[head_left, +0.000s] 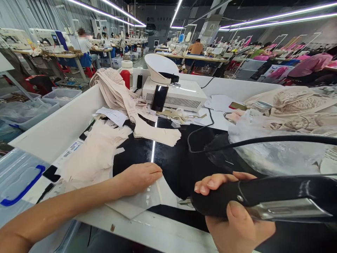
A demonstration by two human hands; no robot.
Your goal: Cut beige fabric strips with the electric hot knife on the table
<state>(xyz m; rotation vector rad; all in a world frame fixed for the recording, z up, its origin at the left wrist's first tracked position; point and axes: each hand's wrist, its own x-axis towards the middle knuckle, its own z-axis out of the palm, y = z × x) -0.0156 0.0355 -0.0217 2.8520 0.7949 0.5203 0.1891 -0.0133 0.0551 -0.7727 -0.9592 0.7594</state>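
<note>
My left hand (140, 178) rests on the glossy black work surface (181, 158), its fingers pressed together at the edge of a thin pale fabric piece (168, 193). A clear plastic sheet or template seems to lie under that hand; its exact kind is unclear. In my right hand (237, 225) is a black corded hand tool (279, 193) with a metal lever along its side, fingers wrapped round it. Its working end is hidden. Beyond my left hand lies a cream fabric strip (158, 133), and to the left a pile of pale cut pieces (89, 151).
A white machine box (184, 93) stands at the back with a phone (159, 98) leaning on it and a white visor (160, 68) on top. A black cable (276, 138) crosses at right above plastic bags (279, 151). Low white walls (65, 123) edge the table.
</note>
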